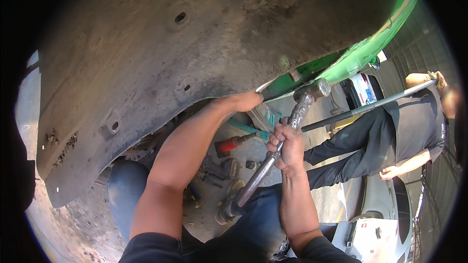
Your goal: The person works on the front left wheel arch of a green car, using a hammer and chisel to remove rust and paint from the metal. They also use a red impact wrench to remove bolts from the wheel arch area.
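Note:
My right hand [289, 144] is closed around the welded metal handle of a heavy hammer [252, 186]. Its steel head is up near the green vehicle body panel [351, 64], and the handle's lower end reaches down by my knee. At the lower rim of a dirty, dark underbody panel [146, 69], my left hand [249, 101] makes a fist. A narrow light metal bar [265, 86] sticks out of that fist towards the green panel. The fingers of my left hand are mostly hidden from me.
A red-bodied jack [229, 145] and several tools [214, 175] lie on the floor beneath. To the right, another person [413, 117] holds a long metal pole [369, 106] that slants towards my right hand. Parked cars [384, 197] stand beyond.

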Tool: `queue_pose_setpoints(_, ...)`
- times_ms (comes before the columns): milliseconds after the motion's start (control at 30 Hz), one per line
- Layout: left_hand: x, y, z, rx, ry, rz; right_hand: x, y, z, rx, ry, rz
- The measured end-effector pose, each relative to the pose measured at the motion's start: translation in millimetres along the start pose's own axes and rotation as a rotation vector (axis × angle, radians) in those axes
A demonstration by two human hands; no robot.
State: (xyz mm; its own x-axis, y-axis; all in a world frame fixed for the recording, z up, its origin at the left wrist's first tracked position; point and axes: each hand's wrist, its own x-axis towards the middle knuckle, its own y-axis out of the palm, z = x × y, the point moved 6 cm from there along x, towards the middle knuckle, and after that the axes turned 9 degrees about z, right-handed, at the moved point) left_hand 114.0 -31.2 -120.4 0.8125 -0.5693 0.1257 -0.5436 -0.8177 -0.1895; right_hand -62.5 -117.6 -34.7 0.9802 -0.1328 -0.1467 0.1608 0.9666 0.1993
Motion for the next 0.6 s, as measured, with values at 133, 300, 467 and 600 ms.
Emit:
queue_pose_setpoints(133, -9.2, -30.7, 2.1, -0.944, 0.045, 0.104, 5.8, 19.5, -16.7, 0.077, -0.030, -0.025)
queue_pose_setpoints(300, -0.6, -7.3, -3.0, 0.384, -0.036, 0.060, 20.8, 22.9, -29.9, 0.066, -0.078, -0.129)
queue_pose_setpoints(467, 10.7, -20.6, -15.8, 0.381, 0.237, -0.203, 39.9, 6.3, -25.6, -0.012, -0.087, -0.198)
queue_pose_setpoints(600, 18.1, -25.6, -0.4, -0.429, -0.001, -0.078, 45.5, 2.3, -25.5, -0.027, -0.054, -0.203)
